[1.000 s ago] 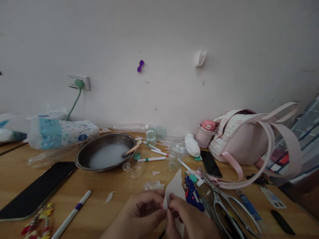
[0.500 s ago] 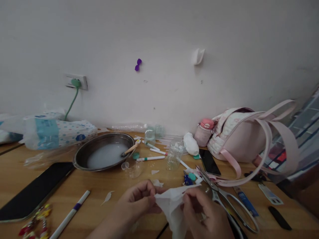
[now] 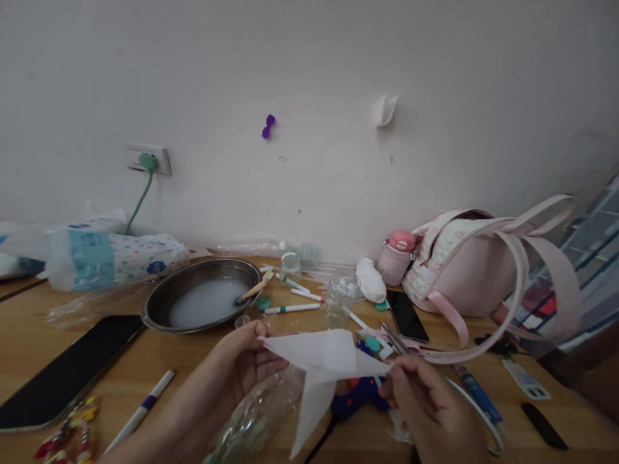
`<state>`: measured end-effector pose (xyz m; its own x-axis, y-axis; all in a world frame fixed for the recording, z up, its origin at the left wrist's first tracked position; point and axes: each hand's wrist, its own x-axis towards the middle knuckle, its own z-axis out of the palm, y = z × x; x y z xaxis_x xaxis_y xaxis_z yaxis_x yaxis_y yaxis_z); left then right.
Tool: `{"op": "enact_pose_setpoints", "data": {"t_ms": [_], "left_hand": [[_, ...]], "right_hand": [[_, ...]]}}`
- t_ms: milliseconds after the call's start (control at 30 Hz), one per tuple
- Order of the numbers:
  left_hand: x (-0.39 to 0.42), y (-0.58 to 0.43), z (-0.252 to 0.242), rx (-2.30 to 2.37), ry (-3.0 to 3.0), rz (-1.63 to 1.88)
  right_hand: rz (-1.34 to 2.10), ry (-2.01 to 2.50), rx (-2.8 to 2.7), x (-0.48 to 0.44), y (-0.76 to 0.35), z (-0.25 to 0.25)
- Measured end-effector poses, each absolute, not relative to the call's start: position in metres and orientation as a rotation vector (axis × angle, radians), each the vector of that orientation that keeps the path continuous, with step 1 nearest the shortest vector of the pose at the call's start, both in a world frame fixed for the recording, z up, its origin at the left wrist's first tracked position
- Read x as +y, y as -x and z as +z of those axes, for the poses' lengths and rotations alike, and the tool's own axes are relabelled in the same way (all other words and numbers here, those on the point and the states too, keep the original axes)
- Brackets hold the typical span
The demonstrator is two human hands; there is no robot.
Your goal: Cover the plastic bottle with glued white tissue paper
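A thin white sheet (image 3: 319, 361), like tissue or soft paper, is stretched between my hands over the table. It has pointed ends, and one long tip hangs down in the middle. My left hand (image 3: 246, 361) pinches its left corner between thumb and finger. At the right tip, my right hand (image 3: 428, 396) grips the sheet with closed fingertips. Under the sheet lies a dark blue tool (image 3: 355, 399) with a small red light and a black cord, partly covered. A clear crumpled plastic bottle (image 3: 256, 412) lies beside my left forearm. Scissors (image 3: 478, 412) lie partly hidden behind my right hand.
A metal basin (image 3: 159, 316) of cloudy liquid stands at left centre. Markers (image 3: 293, 309), clear plastic bottles (image 3: 338, 299), a phone (image 3: 406, 316) and a pink bag (image 3: 464, 264) lie farther back. A large black tablet-like slab (image 3: 68, 374) and another marker (image 3: 140, 412) lie left.
My hands have moved apart, the left up and leftward, the right rightward. The bunched white sheet is now spread out between them. The blue tool and clear bottle below have come into view.
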<state>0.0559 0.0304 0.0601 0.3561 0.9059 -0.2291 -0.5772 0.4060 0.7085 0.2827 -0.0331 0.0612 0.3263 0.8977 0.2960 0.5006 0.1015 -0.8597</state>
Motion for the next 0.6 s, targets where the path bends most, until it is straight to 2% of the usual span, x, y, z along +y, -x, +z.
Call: {"op": "enact_pose_setpoints", "data": {"t_ms": [233, 367, 467, 600], "left_hand": [[0.041, -0.046, 0.076, 0.825, -0.493, 1.185], [0.047, -0.042, 0.078, 0.867, -0.525, 1.236], [0.044, -0.045, 0.08, 0.875, -0.517, 1.226], [0.029, -0.053, 0.08, 0.807, -0.41, 1.099]], "right_hand": [[0.654, 1.606, -1.14, -0.035, -0.324, 0.056], [0.574, 1.68, -1.054, -0.036, -0.34, 0.064], [0.541, 1.717, -1.205, -0.037, -0.334, 0.06], [0.605, 1.564, -1.423, -0.041, -0.3, 0.024]]}}
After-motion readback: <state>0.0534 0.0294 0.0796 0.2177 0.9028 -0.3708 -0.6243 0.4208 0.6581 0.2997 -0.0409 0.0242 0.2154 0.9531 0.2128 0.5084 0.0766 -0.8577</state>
